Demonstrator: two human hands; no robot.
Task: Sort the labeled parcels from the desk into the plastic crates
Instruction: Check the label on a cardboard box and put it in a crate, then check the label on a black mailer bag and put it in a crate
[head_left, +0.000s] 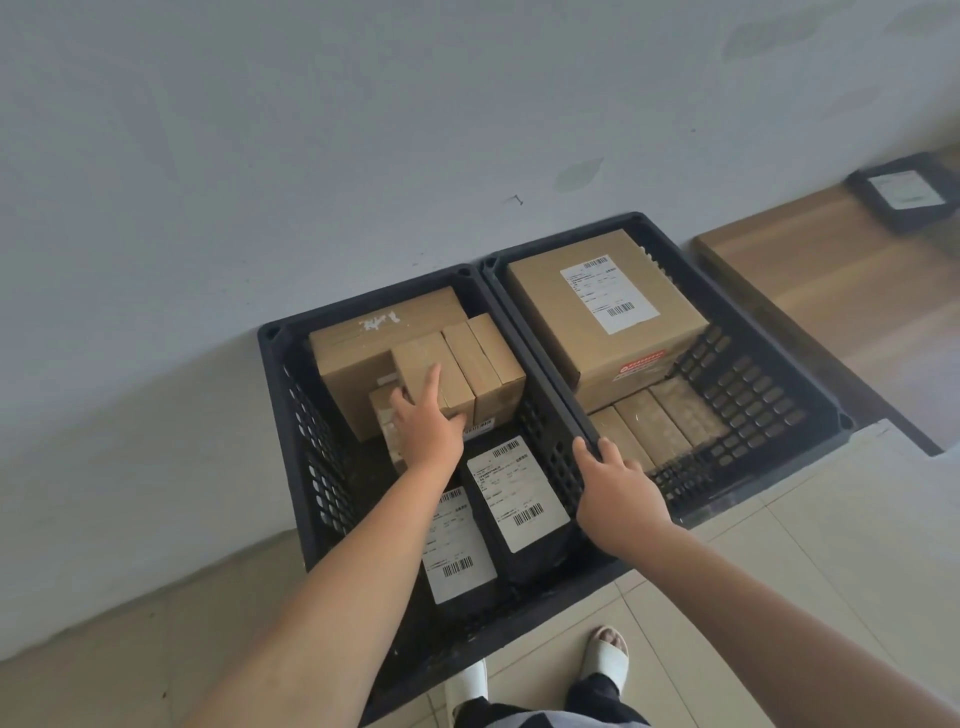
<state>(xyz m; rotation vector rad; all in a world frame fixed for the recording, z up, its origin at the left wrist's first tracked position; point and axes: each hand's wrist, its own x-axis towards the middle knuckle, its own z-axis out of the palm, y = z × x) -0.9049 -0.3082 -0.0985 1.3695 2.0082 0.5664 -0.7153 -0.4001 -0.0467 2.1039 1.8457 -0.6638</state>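
Note:
Two black plastic crates stand side by side on the floor against the wall. The left crate (291, 415) holds brown cartons at the back and two black labeled parcels (519, 499) in front. My left hand (426, 421) reaches into it, fingers stretched onto a small brown carton (431, 369). My right hand (618, 493) rests on the rim between the crates, fingers curled over the edge. The right crate (769, 374) holds a large labeled carton (602, 306) and several narrow brown boxes (660, 415).
A wooden desk (831, 270) lies to the right, with a black labeled parcel (904, 192) on its far end. The wall runs behind the crates. My feet in white slippers (605, 654) stand on the tiled floor just before the left crate.

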